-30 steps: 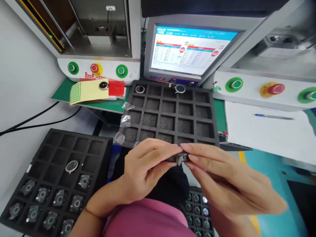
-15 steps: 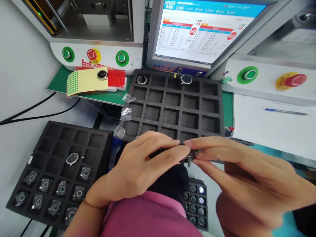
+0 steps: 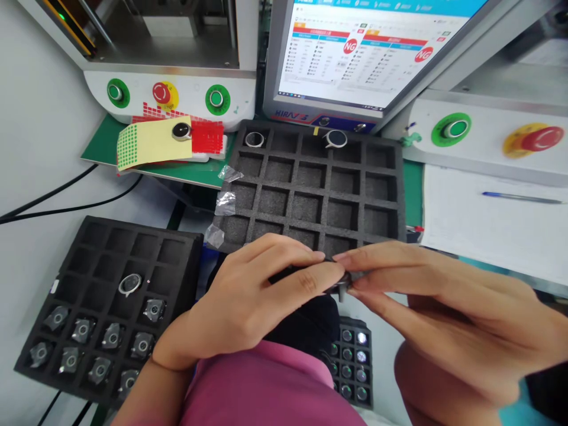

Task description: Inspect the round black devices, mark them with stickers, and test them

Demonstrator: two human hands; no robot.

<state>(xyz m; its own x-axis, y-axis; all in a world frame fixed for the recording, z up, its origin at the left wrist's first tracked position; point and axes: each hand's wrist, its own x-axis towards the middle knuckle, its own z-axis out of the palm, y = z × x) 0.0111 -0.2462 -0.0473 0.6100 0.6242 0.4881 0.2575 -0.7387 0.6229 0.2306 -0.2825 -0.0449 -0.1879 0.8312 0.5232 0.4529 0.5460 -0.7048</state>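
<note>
My left hand [image 3: 261, 296] and my right hand [image 3: 435, 296] meet in front of my body, at the near edge of the foam tray [image 3: 328, 171]. Between their fingertips is a small dark watch case [image 3: 342, 284], mostly covered, with a narrow piece pointing down. Left thumb and fingers grip it from one side, while the right thumb and fingers pinch its other side. Two watch cases, one at the left [image 3: 254, 140] and one further right [image 3: 336, 139], sit in the tray's back row.
At the left, a second foam tray [image 3: 95, 263] holds one bare watch case [image 3: 130, 285] and several film-wrapped ones. Behind stand a monitor [image 3: 337, 59] showing "NG" and machine panels with buttons [image 3: 216, 99]. A yellow sticker sheet [image 3: 155, 142] and a pen [image 3: 521, 197] lie about.
Both hands keep their grip on the watch case, with only slight finger movement. The view has shifted a little; the trays and watches stay in place.
</note>
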